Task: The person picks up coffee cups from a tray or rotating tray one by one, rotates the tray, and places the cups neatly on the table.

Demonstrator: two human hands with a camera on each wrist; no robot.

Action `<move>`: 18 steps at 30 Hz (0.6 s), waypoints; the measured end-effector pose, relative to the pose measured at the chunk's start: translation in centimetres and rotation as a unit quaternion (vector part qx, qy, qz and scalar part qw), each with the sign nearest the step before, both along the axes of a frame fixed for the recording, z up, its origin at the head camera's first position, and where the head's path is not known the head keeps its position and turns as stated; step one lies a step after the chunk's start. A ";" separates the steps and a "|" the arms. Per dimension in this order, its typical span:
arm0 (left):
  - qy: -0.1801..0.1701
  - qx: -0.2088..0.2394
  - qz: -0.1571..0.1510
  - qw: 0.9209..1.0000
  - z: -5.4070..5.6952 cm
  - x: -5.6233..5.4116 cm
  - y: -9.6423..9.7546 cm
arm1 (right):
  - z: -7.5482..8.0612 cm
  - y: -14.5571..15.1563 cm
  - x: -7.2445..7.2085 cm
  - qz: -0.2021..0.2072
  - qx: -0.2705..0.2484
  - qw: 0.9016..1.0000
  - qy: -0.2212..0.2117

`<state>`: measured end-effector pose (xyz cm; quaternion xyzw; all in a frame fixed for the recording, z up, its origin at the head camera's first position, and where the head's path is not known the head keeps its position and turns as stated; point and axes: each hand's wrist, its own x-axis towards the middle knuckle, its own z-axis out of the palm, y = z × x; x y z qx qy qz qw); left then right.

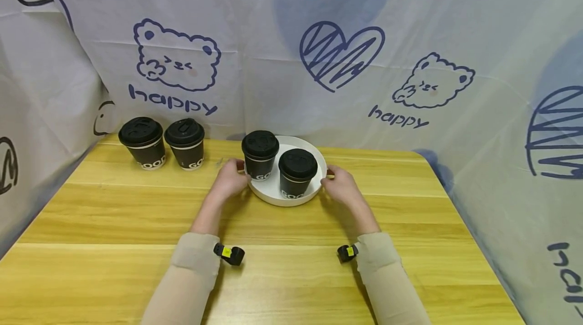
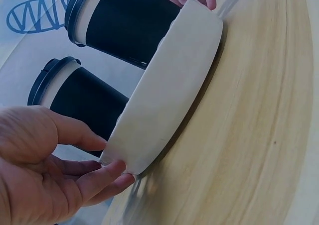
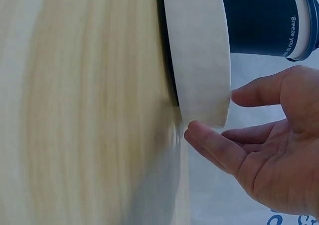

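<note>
A round white tray (image 1: pixel 286 202) with a raised rim carries two black paper cups with black lids: one cup (image 1: pixel 259 163) stands at its left, the other cup (image 1: pixel 295 183) at its front right. My left hand (image 1: pixel 231 179) holds the tray's left side, thumb at the upper rim and fingers against the outer wall in the left wrist view. On the opposite side my right hand (image 1: pixel 341 186) pinches the tray (image 3: pixel 199 60), thumb by the rim and fingertips (image 3: pixel 199 128) at the lower edge. A dark shadow line runs under the tray's bottom edge in both wrist views.
Two more lidded black cups, one (image 1: pixel 148 153) beside the other (image 1: pixel 186 153), stand at the back left of the wooden table (image 1: pixel 282 264). Behind the table's far edge hangs a pale cloth (image 1: pixel 264 87) with bear and heart drawings.
</note>
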<state>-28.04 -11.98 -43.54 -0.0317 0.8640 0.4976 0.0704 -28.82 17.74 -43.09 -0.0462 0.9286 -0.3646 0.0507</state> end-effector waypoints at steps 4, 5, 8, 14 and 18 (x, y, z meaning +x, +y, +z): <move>-0.003 0.004 -0.001 1.000 0.0 -0.1 0.0 | -0.1 0.2 -0.1 0.000 0.003 1.000 0.001; -0.004 0.008 -0.002 1.000 0.0 -0.1 0.0 | -0.1 0.2 -0.1 0.001 0.007 1.000 0.001; -0.005 0.012 0.003 1.000 0.1 0.0 -0.1 | -0.2 0.2 -0.2 0.004 0.025 1.000 0.010; 0.008 0.008 0.017 1.000 0.0 -0.1 -0.1 | -0.8 0.2 -0.7 0.008 0.064 0.997 0.036; 0.013 0.010 0.019 1.000 -0.1 0.0 0.1 | -1.0 0.4 -0.9 0.009 0.079 0.996 0.041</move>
